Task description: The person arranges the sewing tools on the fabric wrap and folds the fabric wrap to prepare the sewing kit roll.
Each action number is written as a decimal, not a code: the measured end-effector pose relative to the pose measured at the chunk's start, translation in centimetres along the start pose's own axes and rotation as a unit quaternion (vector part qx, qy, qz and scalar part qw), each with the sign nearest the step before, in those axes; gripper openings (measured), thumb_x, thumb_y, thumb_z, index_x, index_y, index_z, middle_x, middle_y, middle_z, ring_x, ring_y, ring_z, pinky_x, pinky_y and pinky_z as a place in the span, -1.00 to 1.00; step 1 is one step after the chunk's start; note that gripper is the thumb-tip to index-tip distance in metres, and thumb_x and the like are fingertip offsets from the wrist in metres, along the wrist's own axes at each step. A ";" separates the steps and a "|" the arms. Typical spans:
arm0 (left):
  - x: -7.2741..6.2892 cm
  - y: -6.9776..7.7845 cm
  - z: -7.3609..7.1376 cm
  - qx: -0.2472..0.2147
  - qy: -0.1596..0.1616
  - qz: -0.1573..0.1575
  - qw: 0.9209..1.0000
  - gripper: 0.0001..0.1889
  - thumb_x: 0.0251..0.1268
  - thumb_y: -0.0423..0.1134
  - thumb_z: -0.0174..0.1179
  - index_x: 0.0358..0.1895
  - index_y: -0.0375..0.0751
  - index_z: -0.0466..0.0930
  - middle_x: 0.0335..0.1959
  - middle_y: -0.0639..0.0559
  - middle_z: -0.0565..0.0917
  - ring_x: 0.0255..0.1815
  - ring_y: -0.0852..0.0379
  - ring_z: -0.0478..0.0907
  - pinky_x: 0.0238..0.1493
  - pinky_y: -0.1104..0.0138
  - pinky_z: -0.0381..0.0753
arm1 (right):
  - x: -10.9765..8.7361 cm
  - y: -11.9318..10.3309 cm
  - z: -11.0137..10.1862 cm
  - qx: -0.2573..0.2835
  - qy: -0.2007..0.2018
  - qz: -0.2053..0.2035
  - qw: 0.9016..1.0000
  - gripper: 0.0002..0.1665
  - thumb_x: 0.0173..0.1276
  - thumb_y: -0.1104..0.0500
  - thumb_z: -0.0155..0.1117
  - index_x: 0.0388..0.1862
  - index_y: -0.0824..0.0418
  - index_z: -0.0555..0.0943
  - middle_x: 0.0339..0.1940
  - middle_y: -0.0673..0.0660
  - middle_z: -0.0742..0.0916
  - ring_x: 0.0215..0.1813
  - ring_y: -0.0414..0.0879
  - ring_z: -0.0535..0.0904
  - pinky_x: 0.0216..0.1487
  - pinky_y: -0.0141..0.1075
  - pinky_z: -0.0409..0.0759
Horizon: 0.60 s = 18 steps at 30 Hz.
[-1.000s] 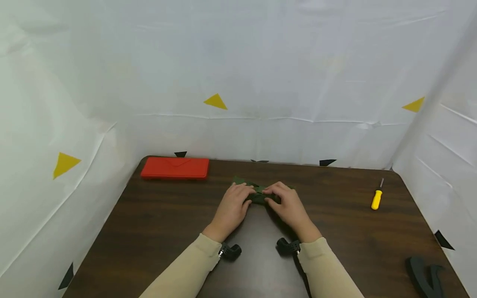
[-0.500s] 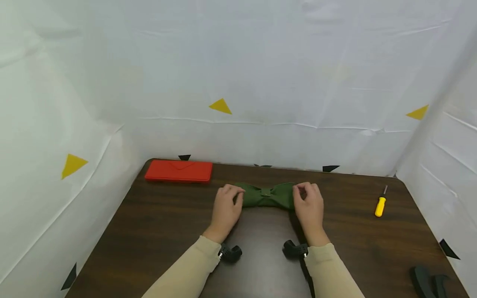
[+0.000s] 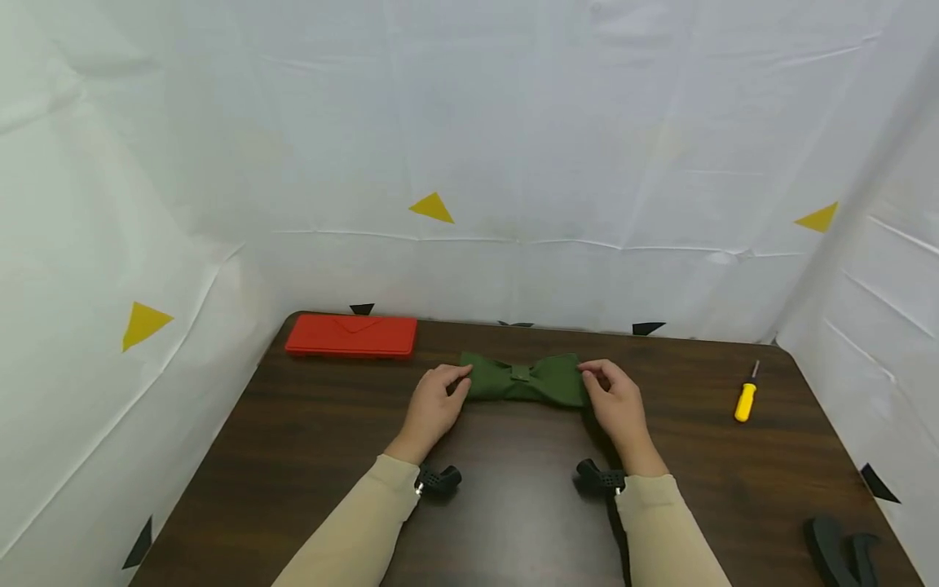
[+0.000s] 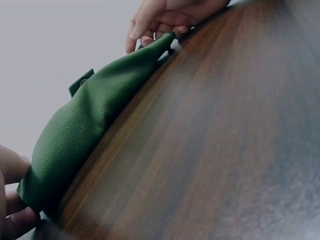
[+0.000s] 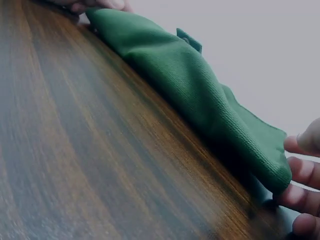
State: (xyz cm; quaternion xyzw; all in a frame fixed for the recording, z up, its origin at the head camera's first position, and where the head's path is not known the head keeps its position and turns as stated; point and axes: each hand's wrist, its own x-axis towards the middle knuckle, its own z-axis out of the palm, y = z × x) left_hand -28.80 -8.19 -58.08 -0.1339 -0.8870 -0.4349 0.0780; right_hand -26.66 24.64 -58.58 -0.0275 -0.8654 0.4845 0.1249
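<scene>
A green, leather-like, bow-shaped piece (image 3: 522,380) lies across the far middle of the dark wooden table. A short strap with a snap (image 3: 520,372) gathers it at its centre; the strap's end stands up in both wrist views. At its left end, my left hand (image 3: 433,408) pinches the edge, thumb on one face and fingers below in the left wrist view. My right hand (image 3: 618,408) holds the opposite end between thumb and fingers, and in the right wrist view its fingertips (image 5: 300,197) lie under the corner.
A flat red case (image 3: 350,336) lies at the table's back left. A yellow-handled screwdriver (image 3: 745,398) is at the right. Near the front right corner is a dark curved, two-pronged object (image 3: 839,550). White sheeting (image 3: 513,122) hangs behind and beside the table (image 3: 308,473).
Both hands have moved apart from the middle of the green piece to its two ends, uncovering the gathered centre and snap. The piece now lies spread into its bow shape.
</scene>
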 end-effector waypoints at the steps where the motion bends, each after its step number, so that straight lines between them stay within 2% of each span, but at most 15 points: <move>1: 0.1 0.0 0.0 0.003 -0.004 0.005 1.000 -0.66 0.65 -0.18 0.27 0.35 -0.11 0.75 0.21 -0.03 0.79 0.13 -0.05 0.68 0.38 -0.07 0.60 | 0.1 0.0 0.0 0.000 0.001 0.005 1.000 -0.70 0.74 0.05 0.20 0.20 0.13 0.76 0.00 0.18 0.80 -0.12 -0.10 0.59 -0.14 -0.37 0.53; 2: 0.1 0.0 0.1 0.007 -0.007 0.009 1.000 -0.65 0.65 -0.18 0.27 0.35 -0.10 0.75 0.21 -0.03 0.79 0.15 -0.04 0.68 0.47 -0.09 0.54 | 0.2 0.0 -0.1 -0.002 0.002 0.006 1.000 -0.70 0.74 0.06 0.20 0.20 0.13 0.76 0.00 0.19 0.80 -0.11 -0.09 0.59 -0.14 -0.36 0.52; 6: 0.1 -0.1 0.4 0.000 -0.009 0.013 1.000 -0.67 0.66 -0.20 0.25 0.35 -0.05 0.75 0.19 -0.02 0.77 0.15 -0.05 0.67 0.42 -0.09 0.57 | 0.3 0.3 -0.1 -0.011 -0.003 0.005 1.000 -0.71 0.75 0.10 0.18 0.21 0.15 0.76 0.11 0.20 0.79 -0.01 -0.05 0.60 -0.04 -0.36 0.52; 9: -0.2 -0.3 0.5 -0.003 -0.006 0.003 1.000 -0.67 0.67 -0.21 0.24 0.35 0.02 0.75 0.23 -0.05 0.71 0.21 -0.06 0.64 0.21 -0.02 0.65 | 0.2 0.5 0.1 -0.004 -0.008 0.008 1.000 -0.71 0.75 0.14 0.17 0.21 0.17 0.76 0.16 0.21 0.79 0.05 -0.02 0.62 0.01 -0.37 0.53; 11: -0.4 -0.4 0.5 -0.004 -0.007 -0.005 1.000 -0.68 0.68 -0.18 0.23 0.34 0.06 0.75 0.26 -0.05 0.67 0.22 -0.05 0.63 0.16 0.01 0.65 | 0.1 0.7 0.2 0.001 -0.007 0.013 1.000 -0.72 0.74 0.16 0.17 0.20 0.17 0.76 0.18 0.21 0.79 0.07 -0.01 0.63 0.03 -0.36 0.53; 15: -0.8 -0.9 0.7 -0.006 -0.014 -0.003 1.000 -0.69 0.68 -0.16 0.23 0.33 0.05 0.76 0.26 -0.01 0.70 0.23 -0.04 0.65 0.25 -0.02 0.65 | -0.5 1.0 0.3 -0.006 -0.003 0.020 1.000 -0.74 0.73 0.17 0.20 0.19 0.15 0.76 0.19 0.19 0.79 0.08 0.02 0.64 0.07 -0.23 0.54; 18: -1.3 -1.3 1.0 0.003 -0.032 -0.002 0.999 -0.68 0.67 -0.15 0.24 0.34 0.05 0.76 0.24 0.04 0.74 0.27 -0.05 0.63 0.33 -0.07 0.63 | -1.0 1.4 0.4 -0.032 -0.019 0.013 0.999 -0.75 0.72 0.16 0.21 0.19 0.12 0.76 0.16 0.17 0.76 0.08 0.03 0.65 0.08 -0.15 0.55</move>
